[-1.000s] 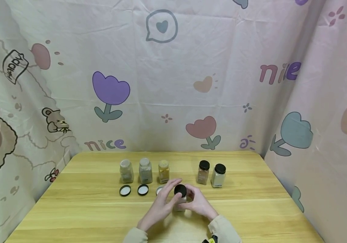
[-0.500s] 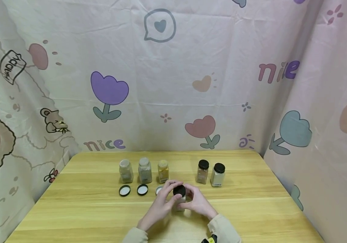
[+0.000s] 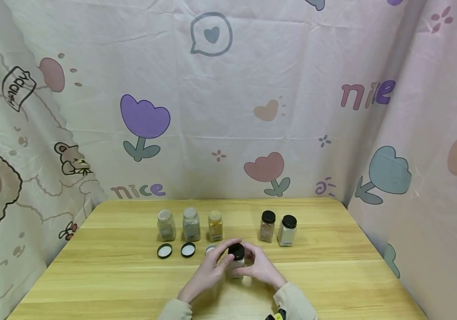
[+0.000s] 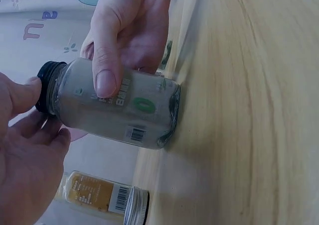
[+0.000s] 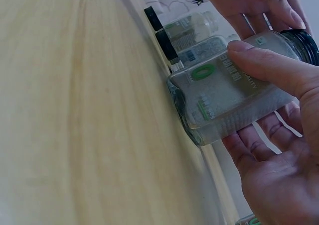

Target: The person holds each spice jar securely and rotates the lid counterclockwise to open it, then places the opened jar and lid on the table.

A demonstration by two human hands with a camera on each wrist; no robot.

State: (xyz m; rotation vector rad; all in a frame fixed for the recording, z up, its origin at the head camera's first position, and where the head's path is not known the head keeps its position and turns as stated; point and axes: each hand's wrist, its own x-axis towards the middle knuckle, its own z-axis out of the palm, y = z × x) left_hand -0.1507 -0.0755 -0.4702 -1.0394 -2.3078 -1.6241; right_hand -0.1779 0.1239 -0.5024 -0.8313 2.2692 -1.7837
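Both hands are on a clear glass spice jar (image 3: 237,265) with a black lid (image 3: 236,250), upright near the middle of the table. My left hand (image 3: 209,269) pinches the lid between thumb and fingers, as the left wrist view shows. My right hand (image 3: 262,266) grips the body, thumb on the near side and fingers behind. In the right wrist view, greyish powder (image 5: 227,98) fills much of the jar, and its base is at the tabletop. Just behind the left hand, a lid (image 3: 210,249) lies partly hidden.
Three lidless jars stand at the back left: two greyish, the left jar (image 3: 166,226) and middle jar (image 3: 191,226), and a yellow one (image 3: 215,226). Upturned lids (image 3: 164,251) lie before them. Back right are a brownish jar (image 3: 267,227) and a white jar (image 3: 287,232), both black-lidded.
The left hand's fingers have come in from beyond the lid onto its edge, and its thumb and wrist have shifted slightly left. The right hand and jar stay in place.
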